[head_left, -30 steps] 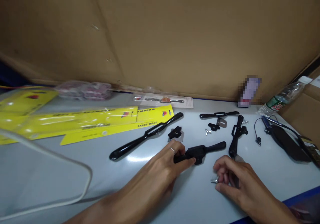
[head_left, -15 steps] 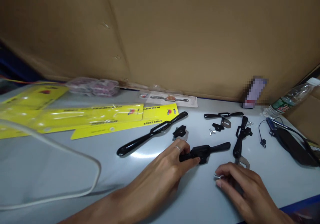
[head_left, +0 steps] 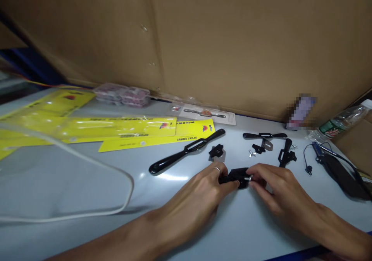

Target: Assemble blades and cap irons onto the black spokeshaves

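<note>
My right hand (head_left: 279, 187) covered the far end of the black spokeshave (head_left: 240, 173), and my left fingers hid its near handle; whether the screw (head_left: 248, 178) had entered it, I couldn't tell. The tool lay between my hands, right at the fingertips of both. My left hand (head_left: 205, 187) was closed around the handle, thumb against its dark middle. My right thumb and forefinger were pinched nearly shut on the screw. Just beyond my left knuckles sat a black plate (head_left: 216, 151) over a partly hidden blade (head_left: 221, 158).
</note>
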Demonstrator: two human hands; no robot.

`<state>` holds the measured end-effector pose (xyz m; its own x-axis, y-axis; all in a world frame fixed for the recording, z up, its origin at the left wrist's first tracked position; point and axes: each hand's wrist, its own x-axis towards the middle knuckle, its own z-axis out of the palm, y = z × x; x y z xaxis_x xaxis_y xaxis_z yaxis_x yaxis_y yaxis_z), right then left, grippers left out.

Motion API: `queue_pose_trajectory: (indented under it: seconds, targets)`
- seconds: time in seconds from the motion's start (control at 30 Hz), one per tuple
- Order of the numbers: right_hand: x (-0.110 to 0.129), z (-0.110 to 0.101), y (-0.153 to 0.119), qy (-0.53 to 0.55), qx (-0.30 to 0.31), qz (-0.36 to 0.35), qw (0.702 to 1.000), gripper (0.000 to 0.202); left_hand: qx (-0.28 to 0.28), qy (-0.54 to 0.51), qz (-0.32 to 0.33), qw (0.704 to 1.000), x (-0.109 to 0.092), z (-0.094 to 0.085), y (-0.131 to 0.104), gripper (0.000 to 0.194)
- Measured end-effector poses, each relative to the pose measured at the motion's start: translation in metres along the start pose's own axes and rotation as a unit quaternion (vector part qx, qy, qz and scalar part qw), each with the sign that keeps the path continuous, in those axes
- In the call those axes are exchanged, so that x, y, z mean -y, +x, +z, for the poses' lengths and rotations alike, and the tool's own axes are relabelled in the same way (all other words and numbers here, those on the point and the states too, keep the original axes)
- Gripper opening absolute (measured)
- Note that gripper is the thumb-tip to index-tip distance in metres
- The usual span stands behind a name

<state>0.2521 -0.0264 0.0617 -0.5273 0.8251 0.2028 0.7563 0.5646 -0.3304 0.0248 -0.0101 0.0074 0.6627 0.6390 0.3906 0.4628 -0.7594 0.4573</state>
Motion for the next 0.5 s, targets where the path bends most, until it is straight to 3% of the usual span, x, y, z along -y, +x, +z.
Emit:
queue_pose_trajectory:
  seconds: [0.17, 0.3, 0.5]
  targets:
    - [-0.006, -0.006, 0.003, 0.008, 0.012, -0.006, 1.0, 0.023, 0.027, 0.015, -0.016, 0.999, -0.001, 0.003, 0.0, 0.059]
    - [-0.006, -0.007, 0.001, 0.023, 0.003, -0.009, 1.0, 0.029, 0.04, 0.013, -0.013, 0.999, -0.003, 0.001, 0.001, 0.067]
    - [-0.005, 0.006, -0.008, 0.042, 0.003, -0.008, 0.999, 0.025, 0.033, 0.006, 0.001, 0.999, 0.0, 0.003, -0.001, 0.069]
